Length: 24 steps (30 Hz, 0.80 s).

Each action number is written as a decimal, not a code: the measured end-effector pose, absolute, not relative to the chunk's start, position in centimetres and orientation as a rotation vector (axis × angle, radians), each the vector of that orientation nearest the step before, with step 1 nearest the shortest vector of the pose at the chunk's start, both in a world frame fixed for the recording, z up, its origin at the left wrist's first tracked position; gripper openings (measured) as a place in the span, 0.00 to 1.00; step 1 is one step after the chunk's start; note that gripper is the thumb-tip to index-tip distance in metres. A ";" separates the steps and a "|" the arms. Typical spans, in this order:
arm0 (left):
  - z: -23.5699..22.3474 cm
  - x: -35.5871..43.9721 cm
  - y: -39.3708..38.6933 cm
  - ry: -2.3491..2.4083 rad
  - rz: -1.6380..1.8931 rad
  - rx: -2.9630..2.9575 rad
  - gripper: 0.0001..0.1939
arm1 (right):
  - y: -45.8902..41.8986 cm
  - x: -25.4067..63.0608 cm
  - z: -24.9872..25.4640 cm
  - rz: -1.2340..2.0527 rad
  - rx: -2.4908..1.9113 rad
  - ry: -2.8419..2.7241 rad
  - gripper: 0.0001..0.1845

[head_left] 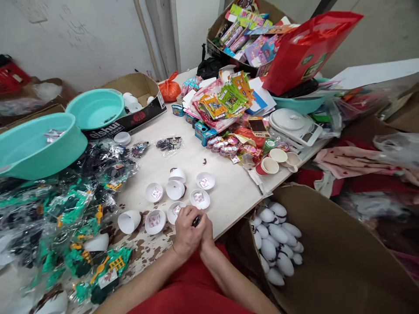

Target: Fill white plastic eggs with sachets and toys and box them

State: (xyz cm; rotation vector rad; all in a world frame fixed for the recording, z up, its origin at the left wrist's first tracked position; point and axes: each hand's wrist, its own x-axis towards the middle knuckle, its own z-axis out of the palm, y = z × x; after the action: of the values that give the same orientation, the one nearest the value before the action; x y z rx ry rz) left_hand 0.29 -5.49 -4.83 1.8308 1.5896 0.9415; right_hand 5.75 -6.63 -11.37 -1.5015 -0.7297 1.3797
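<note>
My left hand [186, 229] and my right hand [205, 231] are pressed together at the table's near edge, fingers closed. Between them shows a bit of a small dark thing [196, 221]; its kind is hidden by the fingers. Just beyond, a white egg-shell half [173, 216] with a printed packet inside is partly covered by my left hand. Several more white halves stand around it, such as one with a packet [155, 221], another with a packet [199, 199] and a shell half with nothing visible in it [129, 221].
Bagged green and black toy parts [78, 209] heap up at left beside turquoise basins [39, 152]. Candy packs [225, 102], a white scale [293, 124] and paper cups [269, 166] lie at the back right. Below right, a carton [327, 244] holds closed white eggs [278, 235].
</note>
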 end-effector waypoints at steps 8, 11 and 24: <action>-7.9 0.8 1.3 1.627 1.050 1.464 0.03 | -6.2 12.3 -12.5 1.115 -1.689 -0.670 0.25; -10.4 1.8 2.9 1.609 0.991 1.548 0.02 | -6.2 12.9 -14.6 1.038 -1.643 -0.856 0.35; -7.4 2.6 0.6 1.159 0.793 1.753 0.04 | -4.3 14.6 -9.7 1.494 -1.347 -1.039 0.40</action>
State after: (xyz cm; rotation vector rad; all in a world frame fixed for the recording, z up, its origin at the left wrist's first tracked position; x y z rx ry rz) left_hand 2.64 0.56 -7.45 1.7529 1.1587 0.7932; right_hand 14.63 -4.31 -9.67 -1.3473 -1.0388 1.4935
